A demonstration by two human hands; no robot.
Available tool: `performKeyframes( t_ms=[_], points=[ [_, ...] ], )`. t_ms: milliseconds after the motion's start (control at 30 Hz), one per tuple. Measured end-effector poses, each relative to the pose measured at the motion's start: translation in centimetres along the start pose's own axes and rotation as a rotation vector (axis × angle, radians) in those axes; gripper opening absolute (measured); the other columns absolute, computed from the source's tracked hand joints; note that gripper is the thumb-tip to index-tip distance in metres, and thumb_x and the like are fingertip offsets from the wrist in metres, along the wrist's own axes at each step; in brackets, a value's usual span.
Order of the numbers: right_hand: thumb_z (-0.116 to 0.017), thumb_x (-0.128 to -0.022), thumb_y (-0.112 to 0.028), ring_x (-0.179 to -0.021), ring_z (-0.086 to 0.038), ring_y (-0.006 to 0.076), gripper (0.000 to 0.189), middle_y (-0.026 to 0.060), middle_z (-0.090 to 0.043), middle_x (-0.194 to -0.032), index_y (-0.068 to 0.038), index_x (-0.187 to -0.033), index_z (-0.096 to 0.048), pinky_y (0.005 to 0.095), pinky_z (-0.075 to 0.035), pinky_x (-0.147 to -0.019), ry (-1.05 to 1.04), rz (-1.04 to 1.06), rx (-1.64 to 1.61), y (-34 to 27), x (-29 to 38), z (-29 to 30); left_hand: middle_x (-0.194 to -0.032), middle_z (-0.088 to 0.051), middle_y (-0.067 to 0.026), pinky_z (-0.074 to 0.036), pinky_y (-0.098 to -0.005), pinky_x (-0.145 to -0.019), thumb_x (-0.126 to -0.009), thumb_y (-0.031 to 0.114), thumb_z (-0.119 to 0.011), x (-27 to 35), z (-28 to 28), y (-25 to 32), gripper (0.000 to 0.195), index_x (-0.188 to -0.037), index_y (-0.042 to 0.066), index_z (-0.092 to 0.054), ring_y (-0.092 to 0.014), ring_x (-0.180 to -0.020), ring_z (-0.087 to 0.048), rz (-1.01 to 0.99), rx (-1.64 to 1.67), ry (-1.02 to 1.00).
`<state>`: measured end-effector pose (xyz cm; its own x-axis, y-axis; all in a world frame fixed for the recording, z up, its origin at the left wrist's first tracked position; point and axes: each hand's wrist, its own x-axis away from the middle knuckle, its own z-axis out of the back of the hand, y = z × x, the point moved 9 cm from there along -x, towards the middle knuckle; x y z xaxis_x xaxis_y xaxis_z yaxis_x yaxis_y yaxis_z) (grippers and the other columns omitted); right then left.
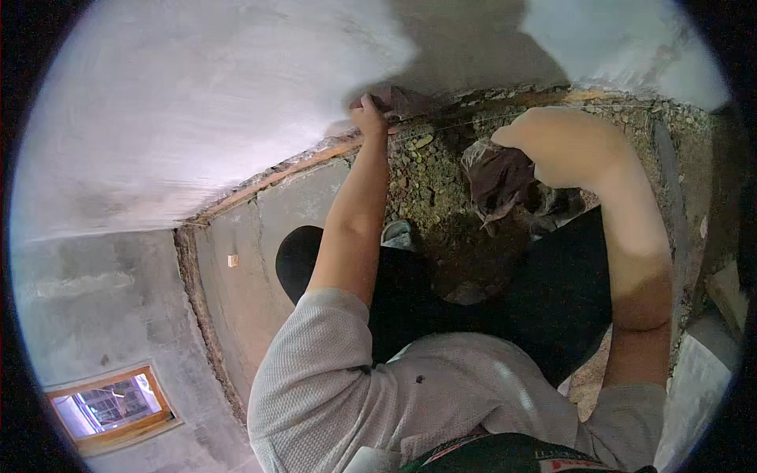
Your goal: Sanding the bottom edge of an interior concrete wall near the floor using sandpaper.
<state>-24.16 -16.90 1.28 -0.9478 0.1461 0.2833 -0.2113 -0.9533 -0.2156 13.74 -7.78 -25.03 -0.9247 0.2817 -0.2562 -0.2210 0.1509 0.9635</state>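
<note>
My left hand (371, 118) is at the foot of the pale plastered wall (236, 106), its fingers closed on a dark reddish-brown piece (384, 100) that lies against the wall; its material is unclear. A taut thin string (461, 123) runs along the wall's base. To the right, my right hand (559, 148) grips a crumpled dark plastic bag (500, 177), held above the rubble. The fingertips of this hand are partly hidden. Shadow covers part of the wall above both hands.
Loose gravel and broken rubble (426, 171) lie between my knees and the wall. A smooth cement floor strip (278, 219) bears a small pale block (233, 260). A wood-framed window (112, 408) is at lower left. Boards stand at the right edge.
</note>
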Motion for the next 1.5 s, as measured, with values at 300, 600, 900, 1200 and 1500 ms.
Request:
performKeyframes(
  t_ms=[300, 600, 900, 1200, 1500],
  points=[
    [-0.063, -0.079, 0.006, -0.115, -0.066, 0.0372, 0.053, 0.0166, -0.071, -0.12, -0.009, -0.129, -0.068, 0.0474, -0.055, -0.098, -0.041, -0.009, -0.015, 0.1, -0.3, -0.3, -0.081, -0.07, -0.0139, -0.055, -0.0431, -0.077, -0.096, 0.022, -0.053, 1.2, 0.0, 0.4, 0.03, -0.088, -0.004, -0.065, -0.027, -0.078, -0.068, -0.085, -0.325, -0.039],
    [-0.064, -0.079, 0.006, -0.115, -0.066, 0.0368, 0.053, 0.017, -0.071, -0.12, -0.008, -0.129, -0.068, 0.0473, -0.055, -0.097, 0.009, 0.011, -0.019, 0.2, -0.2, -0.1, -0.076, -0.069, -0.0154, -0.056, -0.0386, -0.066, -0.1, 0.022, -0.053, 1.8, -1.4, 0.6, 0.035, -0.086, -0.007, -0.066, -0.025, -0.066, -0.067, 0.03, -0.134, -0.094],
    [-0.065, -0.078, 0.007, -0.113, -0.066, 0.0377, 0.052, 0.0173, -0.071, -0.116, -0.007, -0.128, -0.069, 0.0478, -0.055, -0.096, 0.001, 0.025, -0.019, -0.1, 0.1, 0.0, -0.084, -0.072, -0.0207, -0.054, -0.0455, -0.074, -0.101, 0.027, -0.051, 3.1, -1.0, 2.3, 0.042, -0.088, -0.01, -0.067, -0.034, -0.08, -0.07, -0.119, -0.323, -0.064],
    [-0.064, -0.078, 0.008, -0.113, -0.066, 0.0377, 0.052, 0.0177, -0.071, -0.116, -0.007, -0.128, -0.069, 0.0478, -0.055, -0.095, 0.007, 0.013, -0.022, 0.2, 0.2, 0.0, -0.09, -0.071, -0.021, -0.051, -0.0459, -0.074, -0.103, 0.025, -0.047, 1.2, 0.2, 0.2, 0.039, -0.093, -0.008, -0.065, -0.036, -0.083, -0.068, -0.169, -0.356, 0.043],
    [-0.065, -0.078, 0.007, -0.114, -0.066, 0.0384, 0.052, 0.0186, -0.071, -0.116, -0.008, -0.127, -0.069, 0.0481, -0.055, -0.097, 0.017, 0.0, -0.052, 0.4, -0.1, -0.2, -0.083, -0.07, -0.0262, -0.048, -0.0571, -0.074, -0.104, 0.03, -0.047, 1.2, -1.5, 2.3, 0.044, -0.091, -0.006, -0.067, -0.05, -0.078, -0.065, -0.316, -0.415, -0.098]
  ],
)
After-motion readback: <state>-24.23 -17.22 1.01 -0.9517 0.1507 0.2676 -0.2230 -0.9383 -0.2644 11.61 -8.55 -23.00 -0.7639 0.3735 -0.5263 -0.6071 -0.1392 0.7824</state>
